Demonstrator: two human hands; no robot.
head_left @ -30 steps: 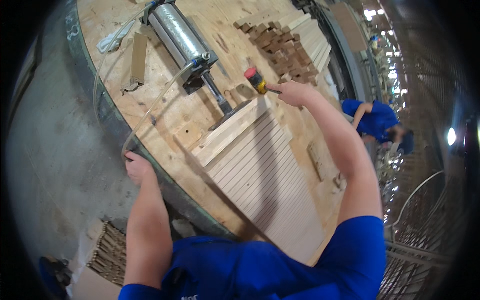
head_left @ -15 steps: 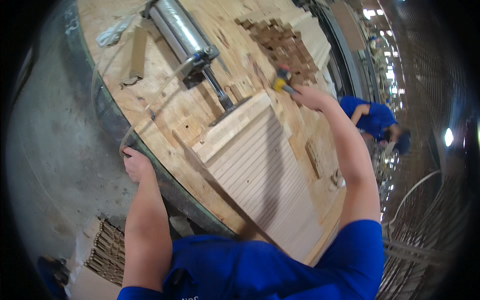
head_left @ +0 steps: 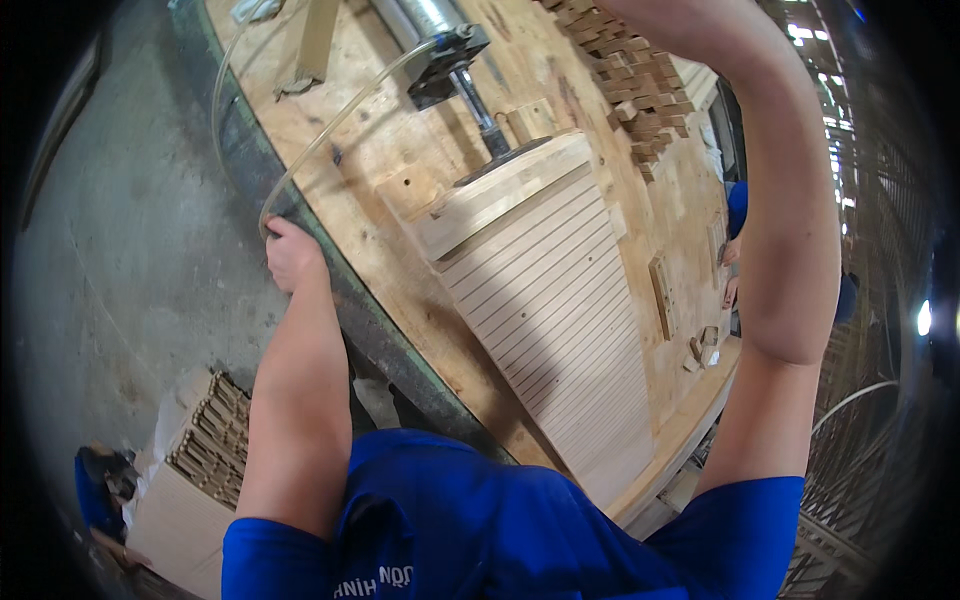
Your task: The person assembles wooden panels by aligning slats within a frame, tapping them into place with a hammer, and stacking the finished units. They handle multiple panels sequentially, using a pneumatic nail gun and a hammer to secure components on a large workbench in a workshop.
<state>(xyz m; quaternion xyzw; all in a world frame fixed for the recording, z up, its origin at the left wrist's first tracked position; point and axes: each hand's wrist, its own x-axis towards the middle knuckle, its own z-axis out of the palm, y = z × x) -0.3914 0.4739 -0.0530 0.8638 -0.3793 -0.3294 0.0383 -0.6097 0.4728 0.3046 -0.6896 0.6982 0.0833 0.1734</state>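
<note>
while right hand is out of view, left hand (head_left: 290, 252) seemingly grips table edge (head_left: 330, 290).

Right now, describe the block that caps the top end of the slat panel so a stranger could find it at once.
Start at the big plywood workbench and find the pale panel of glued slats lying across it. Along the panel's upper end lies a thick pale wooden block, set crosswise to the panel's length. It alone has the black foot of the metal press cylinder against its far edge, unlike the small brown blocks piled beyond.
</note>
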